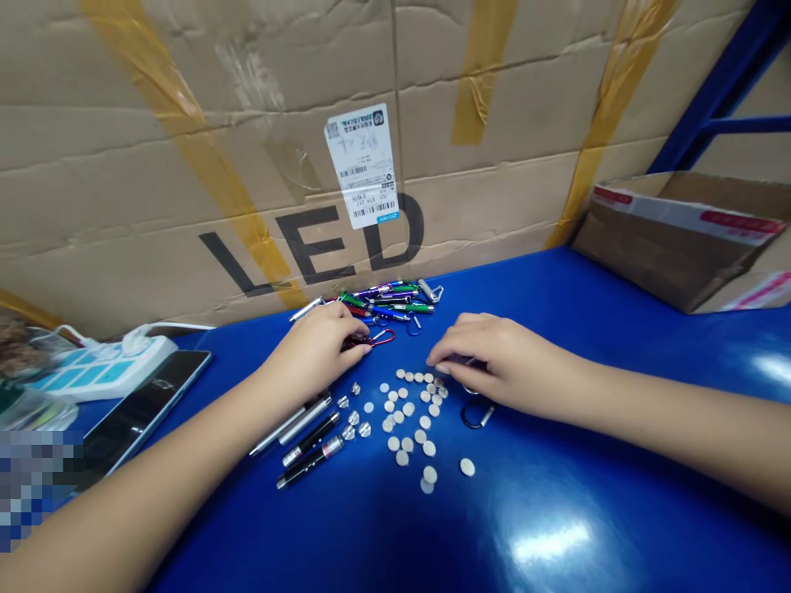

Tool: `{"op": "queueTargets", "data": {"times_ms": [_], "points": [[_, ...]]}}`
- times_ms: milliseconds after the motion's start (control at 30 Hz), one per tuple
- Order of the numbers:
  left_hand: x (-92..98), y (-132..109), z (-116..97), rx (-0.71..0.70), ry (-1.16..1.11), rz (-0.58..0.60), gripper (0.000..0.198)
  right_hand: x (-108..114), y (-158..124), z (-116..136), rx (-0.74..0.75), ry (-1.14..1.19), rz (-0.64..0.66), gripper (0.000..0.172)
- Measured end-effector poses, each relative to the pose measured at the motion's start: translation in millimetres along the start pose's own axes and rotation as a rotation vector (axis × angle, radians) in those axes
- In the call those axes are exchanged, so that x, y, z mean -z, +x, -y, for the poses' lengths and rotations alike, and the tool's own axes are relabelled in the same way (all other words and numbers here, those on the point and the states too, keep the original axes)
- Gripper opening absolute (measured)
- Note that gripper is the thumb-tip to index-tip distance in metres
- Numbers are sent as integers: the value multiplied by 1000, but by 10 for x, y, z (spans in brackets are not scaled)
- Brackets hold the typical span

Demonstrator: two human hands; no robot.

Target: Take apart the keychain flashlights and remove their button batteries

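Observation:
My left hand (325, 342) is closed at the near edge of a heap of colourful laser pointers (389, 309). Between its thumb and fingers lies a dark red laser pointer with a red carabiner clip (384, 337) sticking out. My right hand (479, 350) is curled with thumb and fingers together, just right of many scattered button cells (409, 408); what it pinches is mostly hidden. Below it lies a black carabiner clip (475, 416). Black and silver pointer bodies (312, 441) lie under my left forearm, beside several small silver caps (354, 417).
A large cardboard box (297, 165) marked LED stands along the back. At the left are a white power strip (105, 366) and a phone (145, 416). An open carton (667, 247) sits at the right on the blue table (556, 486).

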State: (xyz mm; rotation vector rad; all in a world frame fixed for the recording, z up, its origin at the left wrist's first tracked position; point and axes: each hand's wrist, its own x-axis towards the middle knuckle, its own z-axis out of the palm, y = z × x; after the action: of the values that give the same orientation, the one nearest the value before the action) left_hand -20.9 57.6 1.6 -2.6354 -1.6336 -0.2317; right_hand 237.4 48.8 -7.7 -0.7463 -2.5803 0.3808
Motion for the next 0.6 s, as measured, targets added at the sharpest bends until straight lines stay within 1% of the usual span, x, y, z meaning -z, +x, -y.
{"op": "queueTargets", "data": {"times_ms": [100,267,467,600], "points": [[-18,39,-28,-3,45,18,25,-9,15,24,-1,-3,-15,16],[-16,120,-42,4,76,53,15,-25,27,47,3,-3,-28,16],[1,147,-16,-9,77,50,12,-33,34,59,-7,-28,-125,16],[26,152,-21,-45,52,18,15,-52,49,65,-66,-18,-182,18]]}}
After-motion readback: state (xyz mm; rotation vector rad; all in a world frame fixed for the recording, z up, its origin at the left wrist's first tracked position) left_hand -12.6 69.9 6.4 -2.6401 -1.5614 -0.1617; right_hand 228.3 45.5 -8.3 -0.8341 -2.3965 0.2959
